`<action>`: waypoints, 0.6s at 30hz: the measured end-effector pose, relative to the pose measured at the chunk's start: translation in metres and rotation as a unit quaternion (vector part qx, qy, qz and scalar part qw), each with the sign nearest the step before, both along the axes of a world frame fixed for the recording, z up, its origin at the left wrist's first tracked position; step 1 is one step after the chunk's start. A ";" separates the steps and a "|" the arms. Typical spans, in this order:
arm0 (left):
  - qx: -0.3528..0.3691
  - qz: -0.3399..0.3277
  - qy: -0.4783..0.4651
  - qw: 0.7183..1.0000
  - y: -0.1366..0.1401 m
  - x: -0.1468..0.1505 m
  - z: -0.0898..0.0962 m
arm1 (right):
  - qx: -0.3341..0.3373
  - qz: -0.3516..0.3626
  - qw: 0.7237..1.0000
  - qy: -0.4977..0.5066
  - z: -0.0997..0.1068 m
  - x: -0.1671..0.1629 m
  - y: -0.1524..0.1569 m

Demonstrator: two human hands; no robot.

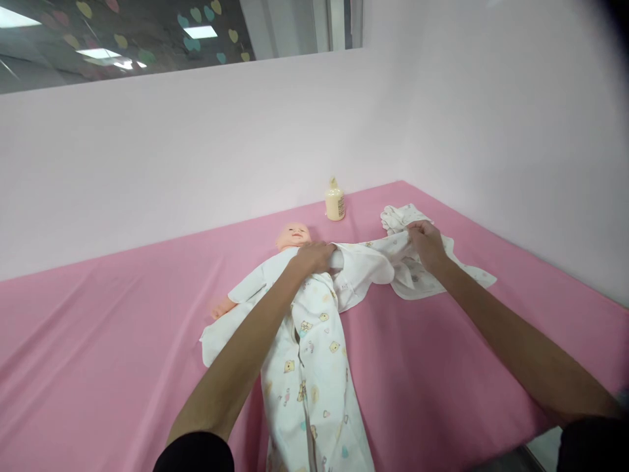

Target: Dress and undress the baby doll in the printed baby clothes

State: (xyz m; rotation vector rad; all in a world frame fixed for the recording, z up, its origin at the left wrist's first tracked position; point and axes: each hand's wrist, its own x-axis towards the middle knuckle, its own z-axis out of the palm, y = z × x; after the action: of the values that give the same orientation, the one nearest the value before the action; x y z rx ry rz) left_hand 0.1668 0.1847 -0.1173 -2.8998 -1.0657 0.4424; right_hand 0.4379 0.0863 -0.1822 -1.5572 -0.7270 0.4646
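A baby doll (293, 236) lies on its back on a pink-covered table, dressed in a white top (253, 282) with a printed baby garment (314, 354) spread over its body and legs. My left hand (317, 257) is closed at the doll's shoulder on the right side of the picture, its fingers on the garment's edge; the fingertips are partly hidden. From there a printed sleeve (366, 259) stretches out to the right. My right hand (426, 244) pinches the sleeve's far end and holds it taut. The doll's bare hand (223, 307) shows at the left.
A pale yellow pump bottle (335, 202) stands behind the doll near the wall. Beyond my right hand lies a bunched white cloth (398, 216), with another printed cloth (472, 274) spread beside it. White walls (221, 144) border the pink cover (122, 328) at the back and right.
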 end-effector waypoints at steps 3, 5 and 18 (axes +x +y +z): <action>0.007 0.001 0.024 1.000 -0.003 0.004 -0.001 | -0.083 0.047 0.993 -0.065 -0.005 -0.007 -0.004; 0.020 -0.003 0.031 0.999 -0.004 0.007 -0.004 | -0.135 0.068 0.978 -0.141 -0.004 -0.014 -0.009; 0.099 -0.096 0.000 0.990 -0.013 0.027 -0.026 | -0.239 0.207 0.870 -0.379 0.000 -0.065 -0.018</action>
State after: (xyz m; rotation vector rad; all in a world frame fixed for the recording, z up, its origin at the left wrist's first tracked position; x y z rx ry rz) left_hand 0.1938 0.1717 -0.1434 -2.7890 -0.7695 0.3086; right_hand 0.3731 0.0681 -0.1821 -2.0787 -1.6752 0.3456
